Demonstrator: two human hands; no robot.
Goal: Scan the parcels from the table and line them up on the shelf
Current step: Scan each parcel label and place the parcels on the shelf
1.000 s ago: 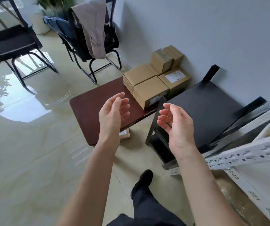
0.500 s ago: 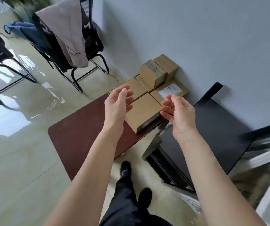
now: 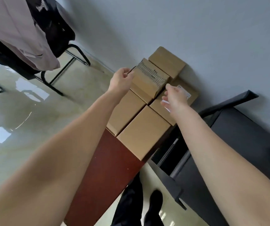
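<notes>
Even daylight is reflected as white glare on the glossy beige floor (image 3: 8,111) at nine o'clock, while motion blur and wide-angle distortion are seen throughout.

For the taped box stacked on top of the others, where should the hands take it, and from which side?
Grip the taped box by its two opposite side faces, one hand coming in from each side. It sits raised on the lower boxes, so those faces are exposed, while another box blocks the back. The left hand and right hand already flank it, seemingly not yet clamped.

Five brown cardboard parcels (image 3: 140,132) sit clustered on the dark red table (image 3: 105,173), two stacked on top.
</notes>
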